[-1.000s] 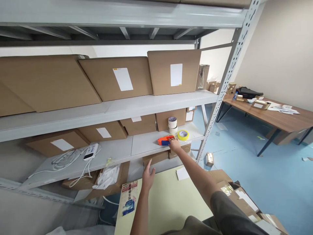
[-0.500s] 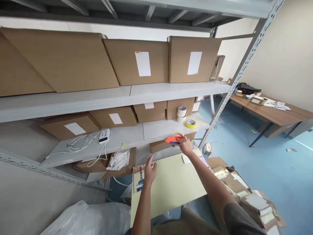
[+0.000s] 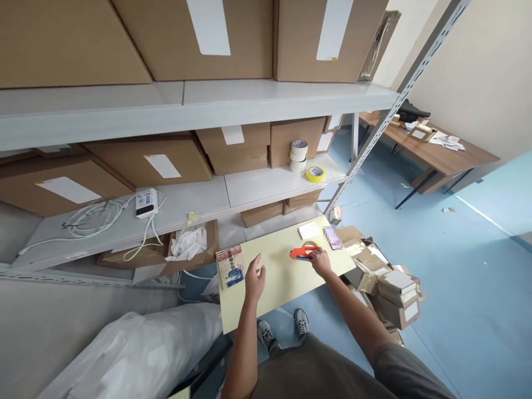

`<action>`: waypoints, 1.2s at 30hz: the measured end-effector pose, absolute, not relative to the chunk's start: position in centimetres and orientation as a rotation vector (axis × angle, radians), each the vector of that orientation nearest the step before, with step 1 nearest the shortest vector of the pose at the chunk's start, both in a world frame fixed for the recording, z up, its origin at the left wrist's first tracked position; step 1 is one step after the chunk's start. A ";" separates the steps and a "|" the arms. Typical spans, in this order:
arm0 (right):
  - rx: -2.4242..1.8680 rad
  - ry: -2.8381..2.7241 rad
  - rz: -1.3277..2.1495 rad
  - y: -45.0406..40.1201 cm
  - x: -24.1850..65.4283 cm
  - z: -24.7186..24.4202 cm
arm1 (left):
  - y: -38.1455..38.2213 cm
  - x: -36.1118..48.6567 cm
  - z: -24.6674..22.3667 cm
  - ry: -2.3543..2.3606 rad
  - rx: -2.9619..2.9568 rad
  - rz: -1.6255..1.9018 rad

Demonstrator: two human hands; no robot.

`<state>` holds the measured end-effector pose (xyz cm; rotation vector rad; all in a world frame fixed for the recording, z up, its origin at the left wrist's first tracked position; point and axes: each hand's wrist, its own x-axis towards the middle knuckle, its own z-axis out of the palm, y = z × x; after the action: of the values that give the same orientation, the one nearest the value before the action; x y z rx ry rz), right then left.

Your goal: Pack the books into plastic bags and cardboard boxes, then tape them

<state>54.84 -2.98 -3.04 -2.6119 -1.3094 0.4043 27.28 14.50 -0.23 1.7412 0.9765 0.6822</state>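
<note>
My right hand (image 3: 321, 262) is closed round a red and blue tape dispenser (image 3: 300, 253) with a yellowish tape roll on it, held over the pale yellow tabletop (image 3: 274, 293). My left hand (image 3: 255, 280) hovers above the same tabletop with its fingers apart and nothing in them. To its left lies a book (image 3: 230, 267) with dark lettering and a blue picture. At the far right end of the tabletop are a white paper pad (image 3: 308, 230) and a purplish flat item (image 3: 333, 237), its surface blurred out.
Beyond the tabletop stands a grey shelf rack (image 3: 270, 188) with cardboard boxes, white tape rolls (image 3: 298, 155), a yellow tape roll (image 3: 315, 174) and a power strip (image 3: 146, 203). Small cartons (image 3: 397, 293) are piled at the right. A big white plastic sack (image 3: 153, 349) bulges at the left.
The view has tilted down, showing more of the tabletop and my shoes. My right hand has brought the tape dispenser from before the shelf to over the tabletop. My left hand stays open.
</note>
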 end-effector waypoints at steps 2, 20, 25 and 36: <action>-2.630 -1.243 0.471 -4.6 56.0 -5.0 | 13.4 27.6 -0.5 1.003 1.739 0.667; -2.586 -1.039 0.622 -9.7 62.5 -7.9 | 7.8 32.5 -0.9 1.170 1.688 0.600; -2.156 -1.113 0.500 -5.7 60.8 -4.0 | 7.7 32.2 1.1 1.175 1.649 0.718; -1.682 -1.387 0.768 3.9 48.2 -1.6 | 3.8 15.7 1.8 1.555 1.389 0.911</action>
<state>48.21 3.89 -1.62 -1.6816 -1.3869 0.7675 15.74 3.82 1.76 1.3886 1.5548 0.9105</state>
